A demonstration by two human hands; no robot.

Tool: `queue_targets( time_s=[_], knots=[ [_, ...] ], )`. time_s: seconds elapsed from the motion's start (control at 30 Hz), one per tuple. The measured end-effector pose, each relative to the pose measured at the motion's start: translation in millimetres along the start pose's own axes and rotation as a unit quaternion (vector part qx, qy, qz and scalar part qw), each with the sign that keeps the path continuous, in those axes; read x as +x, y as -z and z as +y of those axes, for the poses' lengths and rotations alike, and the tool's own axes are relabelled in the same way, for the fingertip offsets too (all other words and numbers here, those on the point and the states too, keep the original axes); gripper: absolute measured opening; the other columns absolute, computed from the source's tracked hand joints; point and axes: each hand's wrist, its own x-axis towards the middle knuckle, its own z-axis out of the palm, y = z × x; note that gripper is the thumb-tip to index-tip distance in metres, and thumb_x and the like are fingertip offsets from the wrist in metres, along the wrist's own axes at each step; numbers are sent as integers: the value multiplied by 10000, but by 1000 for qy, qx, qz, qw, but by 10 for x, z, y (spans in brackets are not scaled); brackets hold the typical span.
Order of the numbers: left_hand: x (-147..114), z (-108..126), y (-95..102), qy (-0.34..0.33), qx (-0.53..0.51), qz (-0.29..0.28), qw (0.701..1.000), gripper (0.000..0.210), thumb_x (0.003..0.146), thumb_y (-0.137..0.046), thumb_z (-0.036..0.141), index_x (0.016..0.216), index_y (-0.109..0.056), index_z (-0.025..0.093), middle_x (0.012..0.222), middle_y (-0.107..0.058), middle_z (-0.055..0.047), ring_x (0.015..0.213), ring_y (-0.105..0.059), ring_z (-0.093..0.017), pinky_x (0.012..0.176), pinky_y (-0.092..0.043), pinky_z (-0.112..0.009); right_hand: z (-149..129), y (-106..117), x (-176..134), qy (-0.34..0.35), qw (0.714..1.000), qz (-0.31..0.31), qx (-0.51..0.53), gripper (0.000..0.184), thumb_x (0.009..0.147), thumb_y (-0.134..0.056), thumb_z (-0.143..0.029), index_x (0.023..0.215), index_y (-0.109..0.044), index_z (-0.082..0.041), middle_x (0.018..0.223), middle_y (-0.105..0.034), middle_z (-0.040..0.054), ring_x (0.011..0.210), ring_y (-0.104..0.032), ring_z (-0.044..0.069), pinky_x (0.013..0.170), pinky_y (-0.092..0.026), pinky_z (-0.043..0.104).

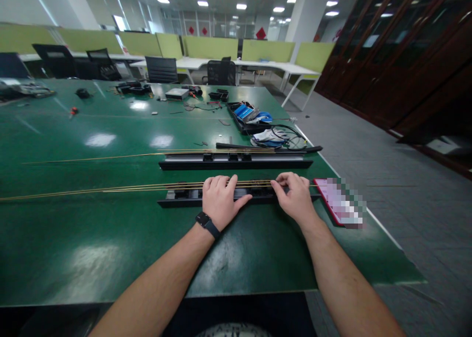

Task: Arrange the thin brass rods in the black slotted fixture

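Close in front of me lies a long black channel (184, 202) with dark blocks inside it. Several thin brass-coloured rods (147, 188) run along its top and reach far out to the left. My left hand (220, 202), wearing a dark watch (203, 220), rests over the rods and channel, its fingers laid across and thumb stretched to the right. Near the channel's right end, my right hand (294, 195) has thumb and forefinger pinched at the rods; its other fingers curl in. One thin rod shows beyond it on the right. The pinched spot itself is partly hidden.
Behind lies a second black channel (236, 165) with similar rods. A red-edged phone (328, 199) is at the right, by the table edge. Farther back are a black tray (239, 123) with blue items, gloves (271, 137), coiled black cable (295, 136) and a white box (177, 94).
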Motion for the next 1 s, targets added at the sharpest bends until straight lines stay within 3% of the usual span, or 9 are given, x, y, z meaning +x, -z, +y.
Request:
queue_targets(
  time_s=[0.53, 1.0],
  knots=[
    [1, -2, -7, -4, -1, 3, 1000, 624, 897, -667, 666, 1303, -676, 191, 1172, -726, -132, 1126, -624, -320, 1034, -384, -492, 32, 6, -5, 1, 1000, 3, -15, 196, 958, -631, -441, 958, -591, -248, 850, -698, 18, 829, -629, 217, 932, -357, 439],
    [-8, -11, -27, -5, 0, 7, 1000, 618, 898, -668, 663, 1304, -677, 197, 1165, -726, -130, 1124, -622, -318, 1042, -385, -489, 39, 5, 5, -6, 1000, 2, -6, 136, 967, -600, -375, 925, -593, -246, 805, -676, 9, 822, -620, 212, 905, -352, 427]
  ],
)
